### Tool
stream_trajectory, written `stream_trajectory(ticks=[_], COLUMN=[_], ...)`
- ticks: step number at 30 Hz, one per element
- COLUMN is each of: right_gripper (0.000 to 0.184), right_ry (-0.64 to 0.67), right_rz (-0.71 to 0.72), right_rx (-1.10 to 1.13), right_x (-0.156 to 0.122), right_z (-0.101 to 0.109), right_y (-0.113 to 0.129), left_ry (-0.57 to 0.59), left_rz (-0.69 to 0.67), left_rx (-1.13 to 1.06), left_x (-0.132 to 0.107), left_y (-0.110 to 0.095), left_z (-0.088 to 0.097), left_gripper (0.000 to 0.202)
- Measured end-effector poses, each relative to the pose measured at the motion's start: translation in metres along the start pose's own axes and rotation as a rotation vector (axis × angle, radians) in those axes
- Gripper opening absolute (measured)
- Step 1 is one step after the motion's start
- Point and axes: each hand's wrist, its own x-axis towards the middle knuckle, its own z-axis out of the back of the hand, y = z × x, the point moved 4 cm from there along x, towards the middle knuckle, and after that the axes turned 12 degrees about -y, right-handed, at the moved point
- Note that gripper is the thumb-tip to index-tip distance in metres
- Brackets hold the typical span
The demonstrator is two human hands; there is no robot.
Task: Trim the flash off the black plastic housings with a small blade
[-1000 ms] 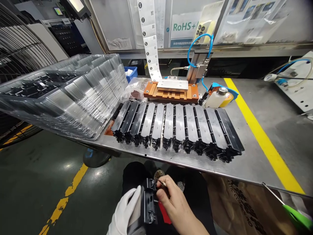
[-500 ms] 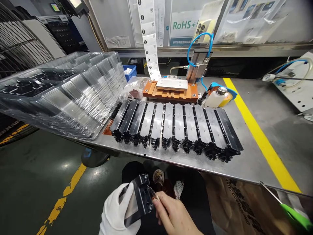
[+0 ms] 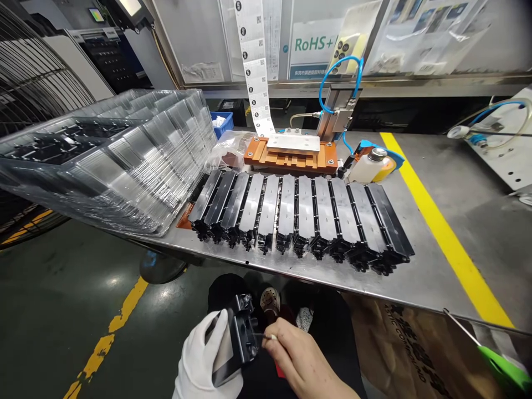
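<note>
My left hand point(image 3: 204, 356), in a white glove, is wrapped round a black plastic part point(image 3: 236, 343) with a smooth grey face, held tilted above my lap. My bare right hand point(image 3: 297, 354) pinches a thin metal hand tool point(image 3: 261, 336). Its tip is at the end of the part with the round posts; I cannot make out its exact kind, and its handle is hidden in the fingers. Across the bench in front of both hands lies a row of several similar long black parts point(image 3: 286, 208), side by side with their detailed ends facing me.
A tall stack of clear plastic trays point(image 3: 166, 149) stands at the left of the metal bench point(image 3: 419, 244). Behind the row sits an orange fixture point(image 3: 291, 158) with a blue air hose point(image 3: 322, 83). A white bottle point(image 3: 368, 166) is beside it. A green-handled tool point(image 3: 502, 368) hangs at lower right.
My right hand has shifted slightly right and down, and the tool now lies more level against the part's end. My left hand still holds the part, almost unmoved.
</note>
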Motion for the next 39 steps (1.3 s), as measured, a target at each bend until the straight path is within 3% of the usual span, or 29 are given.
stream_trajectory(ticks=[3,7,9,12,15,19,27,34,37,39], right_gripper=[0.045,0.052,0.051,0.038,0.04,0.044,0.047,0.081,0.086,0.083], right_ry=[-0.034,-0.273,-0.315,-0.168,0.023,0.227,0.157,0.151,0.155,0.142], right_rz=[-0.084,0.159,0.228,-0.035,-0.35,-0.533,-0.635,-0.908,-1.021,-0.992], right_rx=[0.081,-0.045,-0.107,0.009,0.119,0.209,0.246,0.758,0.94,0.901], right_x=[0.002,0.0,-0.003,-0.004,-0.008,-0.016,-0.02,-0.032,-0.034,-0.031], right_z=[-0.008,-0.014,-0.013,-0.011,-0.014,-0.031,-0.048,-0.084,-0.083,-0.071], right_y=[-0.005,-0.008,-0.009,-0.018,-0.029,-0.039,-0.05,-0.057,-0.053,-0.054], left_ry=[-0.006,-0.015,-0.012,0.076,0.199,0.331,0.461,0.471,0.475,0.499], left_rz=[0.001,-0.004,-0.008,0.023,-0.01,-0.109,-0.162,-0.218,-0.213,-0.191], left_rx=[-0.007,0.018,0.052,0.096,0.182,0.307,0.42,0.492,0.49,0.46], left_x=[0.0,-0.003,-0.003,0.002,0.012,0.022,0.033,0.038,0.035,0.033], left_y=[0.0,0.003,0.006,0.014,0.018,0.017,0.008,-0.004,-0.001,0.003], left_z=[-0.002,-0.006,-0.005,-0.003,0.001,0.002,-0.004,-0.003,-0.005,-0.007], left_gripper=[0.081,0.076,0.076,0.08,0.084,0.081,0.081,0.081,0.084,0.085])
